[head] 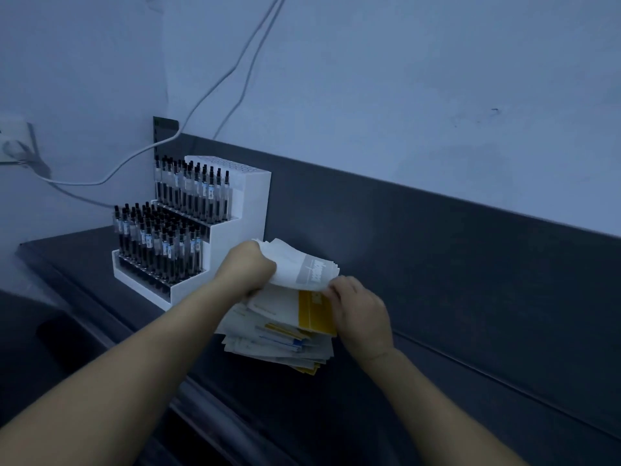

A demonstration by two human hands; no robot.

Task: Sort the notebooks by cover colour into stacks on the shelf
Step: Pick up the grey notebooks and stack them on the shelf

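A loose pile of thin notebooks (285, 344) lies on the dark shelf (437, 331), its covers white with yellow, blue or grey bands. On top of the pile shows a notebook with a yellow band (312, 311). My left hand (247, 269) grips the left edge of several grey-banded white notebooks (299, 265) and lifts them, bent upward, off the pile. My right hand (358, 307) pinches the right corner of that lifted bundle, just above the yellow band.
A white stepped display rack (208, 227) full of black pens stands right behind and left of the pile. The shelf's dark back panel (437, 230) rises behind. White cables (111, 176) hang on the wall from a socket (13, 142) at the left.
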